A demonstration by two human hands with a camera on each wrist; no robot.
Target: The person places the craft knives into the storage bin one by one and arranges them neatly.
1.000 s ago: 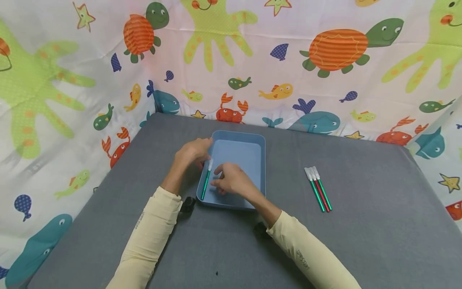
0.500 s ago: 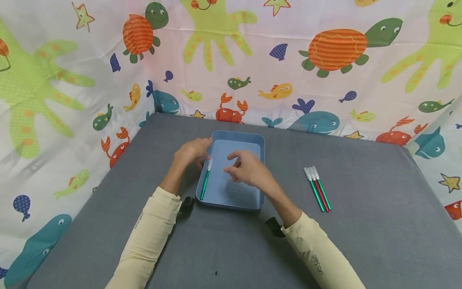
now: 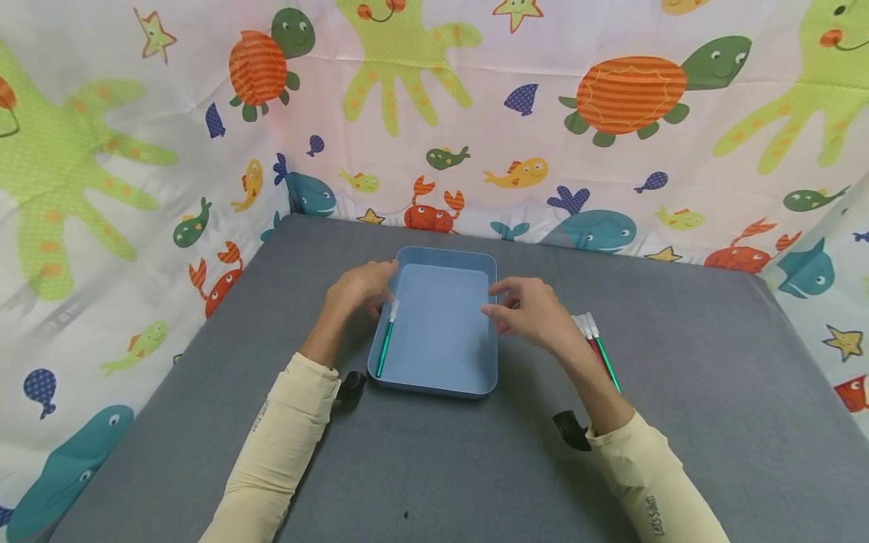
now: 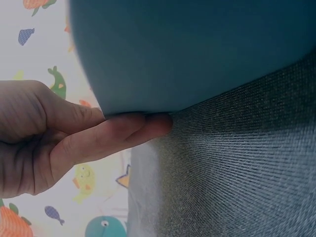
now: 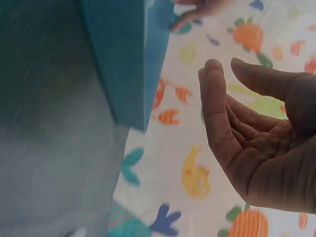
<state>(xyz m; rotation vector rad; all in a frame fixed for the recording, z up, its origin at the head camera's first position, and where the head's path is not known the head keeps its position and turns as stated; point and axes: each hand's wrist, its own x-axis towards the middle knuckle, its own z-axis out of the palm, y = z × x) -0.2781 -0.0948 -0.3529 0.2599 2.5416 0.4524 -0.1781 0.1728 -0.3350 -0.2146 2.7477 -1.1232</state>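
A shallow blue tray (image 3: 448,332) lies on the grey table in the head view. Inside it, along the left wall, rests a slim green pen (image 3: 385,343) with a whitish cap at its far end. My left hand (image 3: 360,286) holds the tray's left wall; in the left wrist view, its fingers (image 4: 113,133) lie against the tray's outer side. Over the tray's right edge hovers my right hand (image 3: 532,309), its thumb and fingers apart and nothing between them. The right wrist view shows that hand (image 5: 261,143) beside the tray wall, not touching it.
Right of the tray, several slim green and red pens (image 3: 606,354) with whitish caps lie side by side, partly hidden behind my right forearm. A printed sea-animal curtain (image 3: 434,98) hangs behind and beside the grey table (image 3: 448,467).
My right hand has moved rightward from beside the green pen to the tray's right edge, its thumb and fingers still apart. The left hand, tray and pen have stayed in place.
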